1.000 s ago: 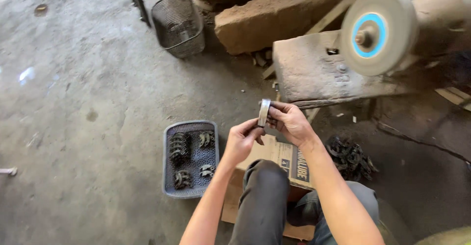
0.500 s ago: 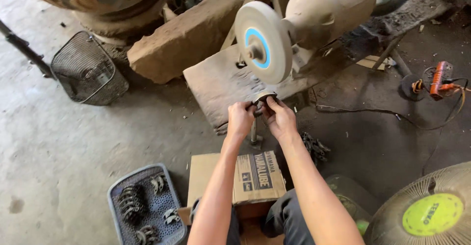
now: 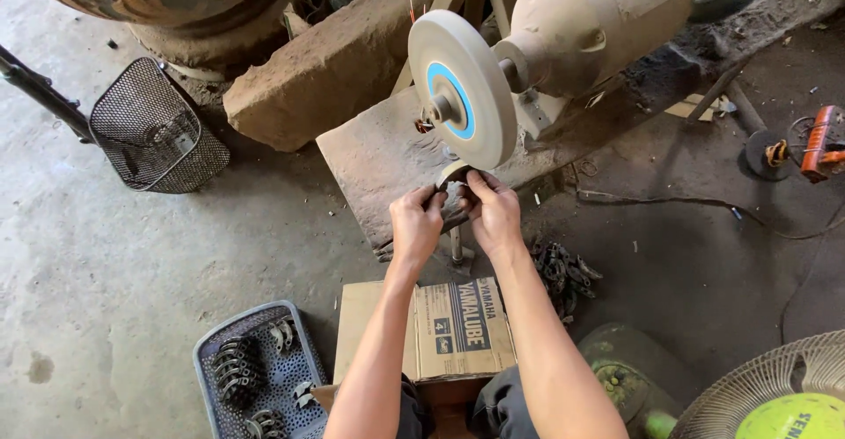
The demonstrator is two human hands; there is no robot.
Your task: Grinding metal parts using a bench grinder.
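Under the lower edge of the grinding wheel, both hands pinch one small metal ring. The left hand has fingers curled tight on the ring's left side, thumb on top; the right hand clamps the right side, fingertips close together, knuckles up. Neither hand is open. The ring sits right at the wheel's rim, seemingly touching, though contact is hard to confirm. The wheel is pale with a blue centre disc, mounted on a dusty bench grinder motor that stands on a worn slab surface. A cardboard box lies across the person's knees below the forearms. On the floor at lower left, a grey plastic tray holds dark metal parts; more loose parts are piled just right of the right forearm. A wire basket lies tipped at far left, a fan guard at bottom right.
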